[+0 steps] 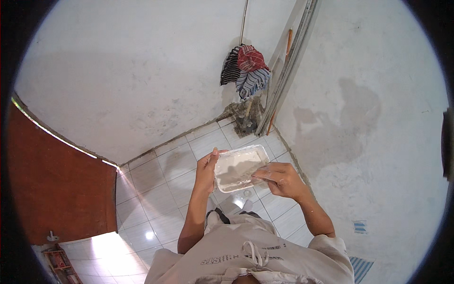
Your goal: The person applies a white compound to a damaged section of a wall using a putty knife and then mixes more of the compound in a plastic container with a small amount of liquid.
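A white rectangular plastic tub [225,188] is held up before my chest, with smooth off-white paste [236,166] in it. My left hand [206,171] grips its left side, thumb up along the rim. At the lower right corner of the tub, my right hand [279,180] has its fingers closed together over the paste. White smears mark those fingers. A pale shape shows beneath them, but what they pinch, if anything, is hidden.
White walls meet at a corner ahead, where long metal bars [288,61], a stick and hanging striped cloths [250,71] stand. A rough broken patch [245,124] lies at their foot. Pale tiles [172,168] cover the floor. A brown door [61,175] is on the left.
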Tool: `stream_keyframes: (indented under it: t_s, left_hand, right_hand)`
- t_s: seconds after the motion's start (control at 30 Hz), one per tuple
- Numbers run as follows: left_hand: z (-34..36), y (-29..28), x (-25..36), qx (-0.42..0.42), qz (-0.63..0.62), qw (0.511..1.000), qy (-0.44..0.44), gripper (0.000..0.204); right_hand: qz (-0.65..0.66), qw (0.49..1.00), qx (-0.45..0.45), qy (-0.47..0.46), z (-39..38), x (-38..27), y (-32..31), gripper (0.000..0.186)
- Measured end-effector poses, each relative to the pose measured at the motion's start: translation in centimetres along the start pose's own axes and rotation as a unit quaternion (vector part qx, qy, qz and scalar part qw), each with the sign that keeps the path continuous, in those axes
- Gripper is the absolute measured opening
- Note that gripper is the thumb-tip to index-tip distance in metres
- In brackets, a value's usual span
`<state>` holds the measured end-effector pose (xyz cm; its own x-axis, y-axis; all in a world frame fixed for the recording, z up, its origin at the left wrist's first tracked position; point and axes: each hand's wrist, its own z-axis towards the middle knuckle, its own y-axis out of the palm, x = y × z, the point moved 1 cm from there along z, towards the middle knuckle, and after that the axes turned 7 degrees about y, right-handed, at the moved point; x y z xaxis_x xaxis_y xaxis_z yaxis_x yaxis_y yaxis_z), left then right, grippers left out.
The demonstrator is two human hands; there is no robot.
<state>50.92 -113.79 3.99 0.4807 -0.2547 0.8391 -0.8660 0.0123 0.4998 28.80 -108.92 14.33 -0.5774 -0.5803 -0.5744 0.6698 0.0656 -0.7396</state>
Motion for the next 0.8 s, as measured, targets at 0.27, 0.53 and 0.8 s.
stream_keyframes:
  t_s: [0.27,0.53,0.8]
  left_hand:
    - [0.1,0.0,0.0,-0.018,0.034,0.999,0.006,0.043]
    - [-0.2,0.5,0.5,-0.043,0.019,0.999,-0.001,0.042]
    - [0.6,-0.6,0.3,-0.002,0.024,0.998,0.052,0.043]
  right_hand:
    - [-0.017,0.999,0.029,0.02,1.5,1.9,1.4,0.042]
    - [-0.072,0.993,0.088,-0.032,2.5,2.3,0.7,0.045]
    - [-0.16,0.984,-0.016,-0.073,-1.0,2.0,3.8,0.059]
